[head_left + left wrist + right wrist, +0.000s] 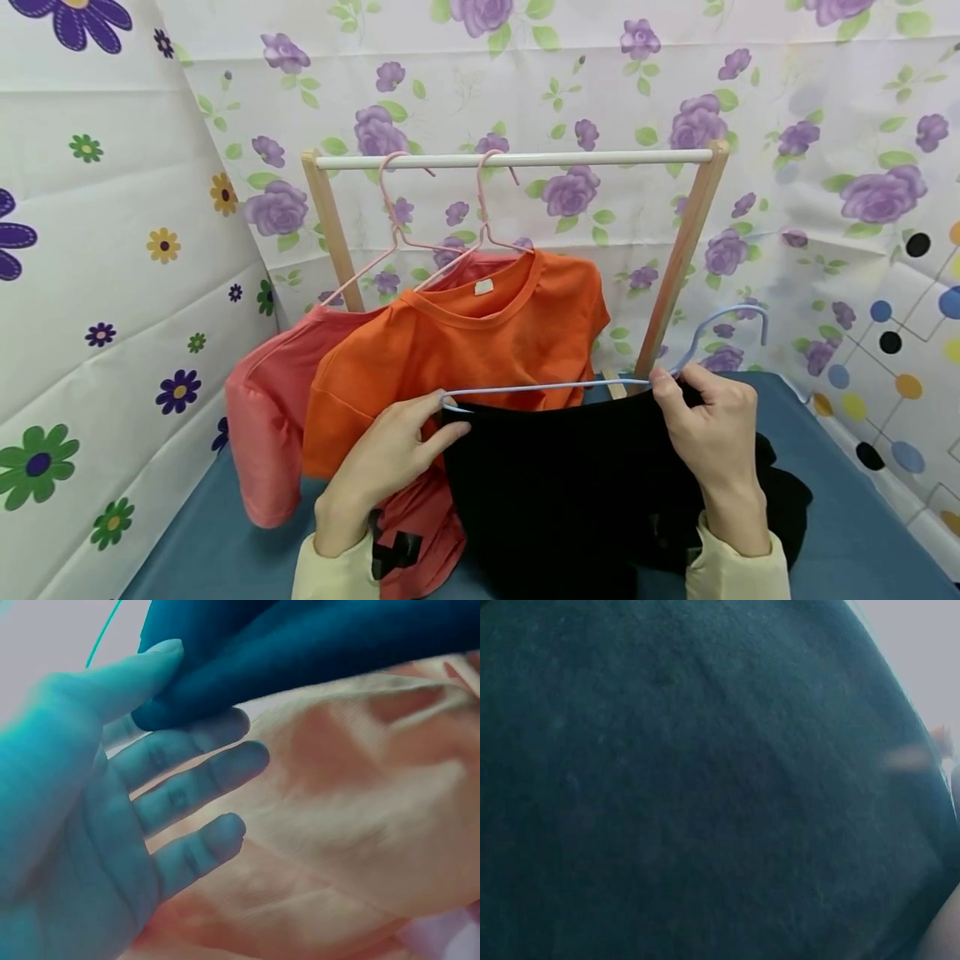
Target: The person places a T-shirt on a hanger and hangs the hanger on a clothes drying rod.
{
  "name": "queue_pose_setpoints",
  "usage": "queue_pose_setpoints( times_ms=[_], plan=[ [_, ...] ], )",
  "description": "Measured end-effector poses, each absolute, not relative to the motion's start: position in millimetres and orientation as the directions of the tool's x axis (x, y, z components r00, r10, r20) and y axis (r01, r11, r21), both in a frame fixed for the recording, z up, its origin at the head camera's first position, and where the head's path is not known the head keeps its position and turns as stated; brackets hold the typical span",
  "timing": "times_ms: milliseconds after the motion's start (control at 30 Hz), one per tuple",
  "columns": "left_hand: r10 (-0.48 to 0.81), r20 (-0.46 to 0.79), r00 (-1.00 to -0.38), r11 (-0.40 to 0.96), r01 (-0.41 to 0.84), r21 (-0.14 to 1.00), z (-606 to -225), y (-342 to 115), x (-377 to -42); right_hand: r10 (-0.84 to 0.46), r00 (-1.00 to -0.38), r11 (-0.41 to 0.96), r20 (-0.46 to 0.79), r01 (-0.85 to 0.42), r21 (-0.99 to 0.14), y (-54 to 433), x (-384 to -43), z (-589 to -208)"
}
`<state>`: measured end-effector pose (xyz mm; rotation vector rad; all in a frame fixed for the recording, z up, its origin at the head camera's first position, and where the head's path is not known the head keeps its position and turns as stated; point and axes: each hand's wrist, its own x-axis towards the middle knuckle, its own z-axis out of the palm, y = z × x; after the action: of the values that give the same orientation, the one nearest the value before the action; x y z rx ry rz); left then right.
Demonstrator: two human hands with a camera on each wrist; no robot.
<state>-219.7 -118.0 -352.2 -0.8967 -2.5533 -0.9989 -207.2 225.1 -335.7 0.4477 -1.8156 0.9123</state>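
Observation:
A black garment (555, 483) hangs between both hands in the head view, its upper edge stretched along a light blue hanger (540, 387). My left hand (393, 450) pinches the left corner of the garment together with the hanger's end. In the left wrist view, thumb and forefinger hold the dark cloth (217, 682) while the other fingers are spread. My right hand (716, 429) grips the garment's edge and the hanger near the base of its hook (723, 312), which points up to the right. Dark cloth fills most of the right wrist view.
Behind stands a rack with a white rail (585, 158) and wooden posts (678, 258). An orange T-shirt (465, 350) and a coral-pink garment (262, 425) hang there on pink hangers (483, 192). Blue cloth (202, 533) covers the table, with flower-patterned sheets (810, 75) around it.

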Motion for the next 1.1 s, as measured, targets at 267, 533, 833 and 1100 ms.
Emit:
queue_pose_setpoints(
  times_ms=[267,533,833,1100],
  plan=[
    [0.413,0.489,-0.768,0.579,0.636,0.509,-345,-126,-215,0.078,-0.430,0.640,0.900,-0.671,-0.376,228,-210,-340],
    [0.365,0.549,-0.752,0.609,0.639,0.470,-341,-130,-209,0.032,-0.467,0.631,0.884,-0.676,-0.380,228,-209,-339],
    [0.356,0.597,-0.719,0.600,0.666,0.444,-341,-120,-206,0.006,-0.474,0.665,0.880,-0.655,-0.358,224,-209,-340],
    [0.394,0.649,-0.651,0.581,0.723,0.374,-345,-102,-212,-0.046,-0.473,0.671,0.880,-0.667,-0.323,217,-208,-339]
  ],
)
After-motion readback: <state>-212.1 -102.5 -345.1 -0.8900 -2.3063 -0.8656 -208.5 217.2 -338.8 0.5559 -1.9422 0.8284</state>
